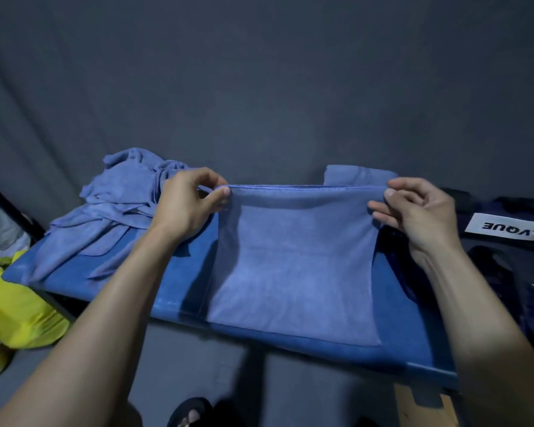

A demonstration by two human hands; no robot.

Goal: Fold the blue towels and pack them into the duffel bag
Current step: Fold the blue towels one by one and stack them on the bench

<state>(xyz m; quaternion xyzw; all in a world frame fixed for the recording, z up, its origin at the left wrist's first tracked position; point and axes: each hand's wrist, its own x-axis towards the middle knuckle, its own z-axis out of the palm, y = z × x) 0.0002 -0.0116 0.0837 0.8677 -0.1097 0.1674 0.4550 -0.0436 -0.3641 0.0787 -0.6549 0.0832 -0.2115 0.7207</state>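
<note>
A dark grey fabric backdrop (259, 87) hangs in soft folds behind everything, matte and creased. In front of it stands a table (413, 328) covered in smooth, deeper blue cloth, its front edge running left to right and dipping toward the right. On the right end sits the duffel bag (503, 272), dark navy with a slightly shiny weave and a white label bearing upside-down black lettering. On the left end lies a pile of blue towels (114, 217), rumpled and unfolded, soft and napped, spilling toward the table's front-left corner. Below it, off the table, is a crumpled bright yellow bag (16, 306). At the table's middle the person holds up a blue towel (293, 266): its stitched top hem is stretched taut and level from left to right, that edge being its long axis, while the doubled, fuzzy rectangle slopes down toward the viewer, its lower edge reaching the table's front edge. Behind its upper right corner a folded towel (358, 175) shows as a neat flat block. The left hand (188, 201) pinches the hem's left corner between thumb and curled fingers; the right hand (413, 208) pinches the right corner likewise. A sandalled foot (188, 414) shows below.
</note>
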